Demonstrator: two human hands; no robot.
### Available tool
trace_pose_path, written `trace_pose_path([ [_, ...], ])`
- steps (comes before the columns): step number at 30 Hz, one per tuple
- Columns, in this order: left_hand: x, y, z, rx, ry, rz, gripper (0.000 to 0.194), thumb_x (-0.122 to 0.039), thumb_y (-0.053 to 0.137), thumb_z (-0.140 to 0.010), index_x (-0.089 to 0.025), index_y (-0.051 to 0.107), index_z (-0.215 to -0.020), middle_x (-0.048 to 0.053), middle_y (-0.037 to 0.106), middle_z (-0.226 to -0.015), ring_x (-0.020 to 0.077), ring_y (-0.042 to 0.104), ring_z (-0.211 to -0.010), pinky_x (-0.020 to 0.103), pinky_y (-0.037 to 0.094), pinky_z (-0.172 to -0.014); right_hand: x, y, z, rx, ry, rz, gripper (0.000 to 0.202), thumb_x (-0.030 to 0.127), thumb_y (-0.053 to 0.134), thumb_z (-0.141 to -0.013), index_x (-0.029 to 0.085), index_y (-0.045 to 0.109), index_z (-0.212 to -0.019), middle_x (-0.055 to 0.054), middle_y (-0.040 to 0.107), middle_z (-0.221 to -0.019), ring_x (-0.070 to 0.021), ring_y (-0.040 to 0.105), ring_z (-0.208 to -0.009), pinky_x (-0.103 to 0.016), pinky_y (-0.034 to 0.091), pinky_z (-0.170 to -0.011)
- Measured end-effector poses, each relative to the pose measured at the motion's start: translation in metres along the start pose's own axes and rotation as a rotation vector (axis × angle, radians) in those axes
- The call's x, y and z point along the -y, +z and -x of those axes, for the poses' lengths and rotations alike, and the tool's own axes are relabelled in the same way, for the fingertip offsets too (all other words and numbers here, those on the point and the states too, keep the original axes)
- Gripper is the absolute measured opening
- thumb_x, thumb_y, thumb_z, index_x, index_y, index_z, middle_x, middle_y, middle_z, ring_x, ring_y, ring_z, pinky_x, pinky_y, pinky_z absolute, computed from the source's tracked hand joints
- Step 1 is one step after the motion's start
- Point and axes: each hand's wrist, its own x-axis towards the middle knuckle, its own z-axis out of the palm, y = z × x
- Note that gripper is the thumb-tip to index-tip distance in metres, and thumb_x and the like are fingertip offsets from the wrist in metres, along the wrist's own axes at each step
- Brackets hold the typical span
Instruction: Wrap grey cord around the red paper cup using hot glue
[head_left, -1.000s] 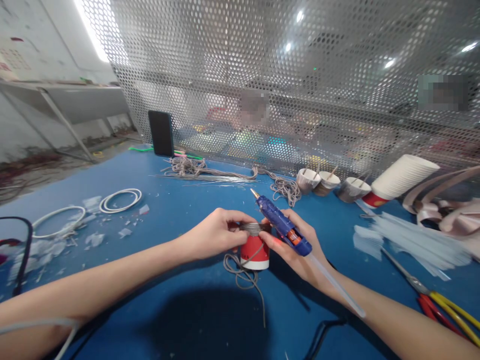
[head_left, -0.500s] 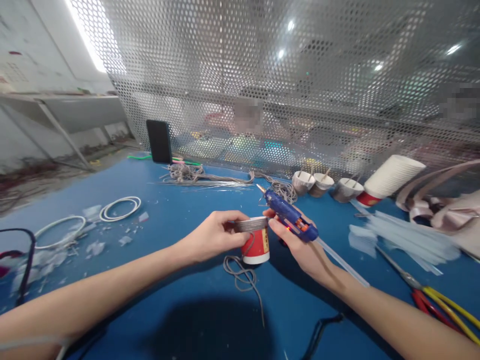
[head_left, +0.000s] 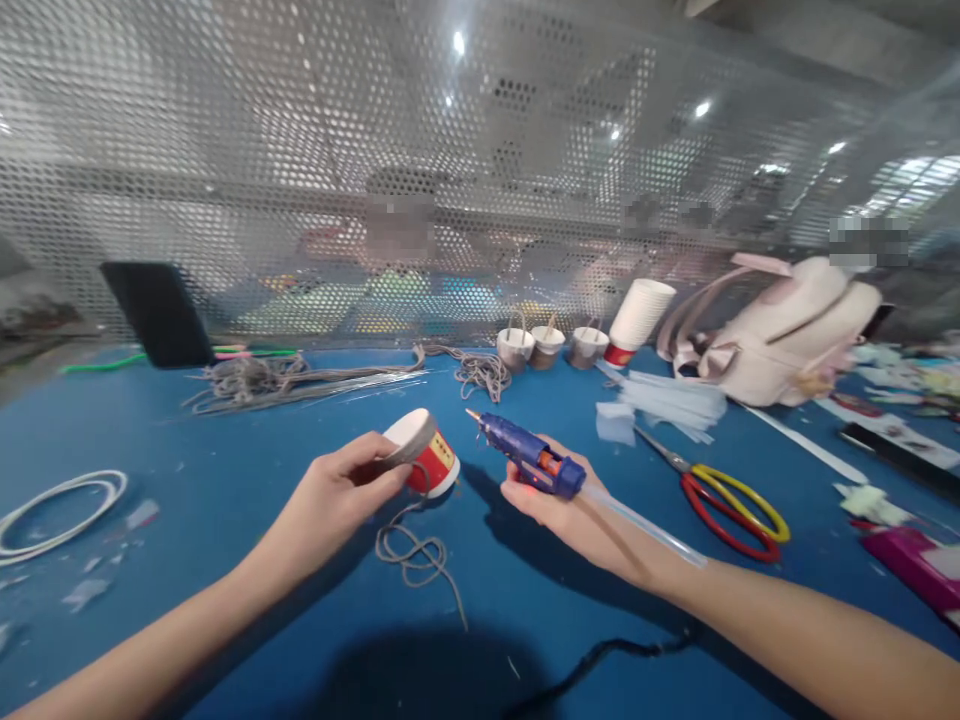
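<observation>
My left hand (head_left: 349,490) pinches a red and white paper cup (head_left: 439,468) near its rim, where grey cord is wound around it. The cup tilts, its mouth toward the upper left. A loose grey cord tail (head_left: 420,555) trails from it onto the blue table. My right hand (head_left: 562,510) is wrapped around a blue glue gun (head_left: 525,450), its nozzle pointing up and left, apart from the cup. A clear glue stick (head_left: 645,527) sticks out of the gun's back, and a small red light glows on it.
Behind lie grey cord bundles (head_left: 259,380), a black phone-like slab (head_left: 157,315), cord-wrapped cups (head_left: 546,347) and stacked paper cups (head_left: 641,315) along a perforated metal screen (head_left: 315,200). To the right are glue sticks (head_left: 667,400), scissors (head_left: 735,510) and a pink backpack (head_left: 787,330). White rings (head_left: 67,515) lie left.
The view has swung to the right. My right hand has drawn the glue gun away from the cup, and the cup is now tilted in my left hand.
</observation>
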Motion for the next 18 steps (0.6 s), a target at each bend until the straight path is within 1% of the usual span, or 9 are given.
trace_pose_path([
  [2,-0.004,0.002,0.003,-0.002,-0.028,0.013,0.020,-0.035,0.061,-0.070,-0.016,0.066,-0.067,0.001,0.060,-0.066,0.0117,0.047,-0.055,0.020,0.038,-0.049,0.004,-0.005,0.014,0.020,0.061,0.007,0.011,0.016,0.059,-0.069,0.019,0.054,-0.078,0.005,0.053,-0.064,-0.0085,0.046,-0.053,-0.020,0.040,-0.052],
  [4,-0.008,0.003,0.005,-0.016,-0.053,0.017,0.019,-0.035,0.061,-0.069,-0.017,0.066,-0.067,-0.001,0.059,-0.061,0.0118,0.047,-0.054,0.021,0.037,-0.049,0.005,-0.010,0.027,0.029,0.097,0.018,0.014,0.016,0.057,-0.068,0.019,0.056,-0.082,0.005,0.052,-0.061,-0.0085,0.045,-0.050,-0.020,0.039,-0.048],
  [7,-0.013,0.005,0.008,-0.057,-0.078,0.031,0.016,-0.032,0.061,-0.069,-0.017,0.064,-0.065,-0.002,0.057,-0.055,0.0118,0.047,-0.053,0.021,0.038,-0.049,0.002,-0.015,0.044,0.017,0.105,0.048,0.013,0.024,0.056,-0.074,0.019,0.060,-0.086,0.004,0.053,-0.060,-0.0098,0.046,-0.049,-0.020,0.039,-0.045],
  [10,-0.017,0.008,0.014,-0.064,-0.108,0.074,0.013,-0.029,0.061,-0.070,-0.016,0.064,-0.066,-0.002,0.058,-0.058,0.0115,0.051,-0.055,0.021,0.042,-0.053,-0.003,-0.016,0.059,0.006,0.098,0.074,0.016,0.032,0.053,-0.080,0.021,0.062,-0.087,0.003,0.055,-0.058,-0.0120,0.052,-0.053,-0.022,0.044,-0.051],
  [12,-0.019,0.011,0.021,-0.034,-0.157,0.098,0.013,-0.027,0.060,-0.071,-0.016,0.063,-0.068,-0.002,0.059,-0.060,0.0111,0.052,-0.056,0.021,0.042,-0.055,-0.005,-0.014,0.067,0.012,0.080,0.098,0.018,0.036,0.052,-0.083,0.022,0.062,-0.088,0.003,0.057,-0.060,-0.0131,0.054,-0.054,-0.023,0.045,-0.052],
  [14,-0.019,0.015,0.029,-0.003,-0.197,0.127,0.012,-0.026,0.059,-0.072,-0.015,0.063,-0.070,-0.002,0.060,-0.061,0.0110,0.053,-0.056,0.022,0.043,-0.057,-0.006,-0.011,0.075,0.002,0.049,0.121,0.018,0.038,0.052,-0.084,0.023,0.062,-0.085,0.002,0.059,-0.062,-0.0134,0.053,-0.053,-0.023,0.044,-0.049],
  [16,-0.020,0.019,0.037,0.027,-0.227,0.142,0.012,-0.025,0.059,-0.073,-0.014,0.062,-0.068,-0.002,0.059,-0.059,0.0110,0.053,-0.057,0.022,0.043,-0.057,-0.008,-0.006,0.081,-0.019,-0.008,0.136,0.015,0.037,0.053,-0.084,0.024,0.060,-0.081,0.003,0.057,-0.059,-0.0130,0.050,-0.049,-0.023,0.041,-0.045],
  [18,-0.021,0.024,0.044,0.041,-0.228,0.143,0.012,-0.024,0.058,-0.073,-0.014,0.060,-0.066,-0.002,0.058,-0.060,0.0109,0.053,-0.057,0.023,0.043,-0.058,-0.011,-0.001,0.086,-0.011,-0.089,0.132,0.012,0.034,0.055,-0.083,0.025,0.058,-0.077,0.003,0.054,-0.056,-0.0125,0.048,-0.047,-0.023,0.039,-0.044],
])
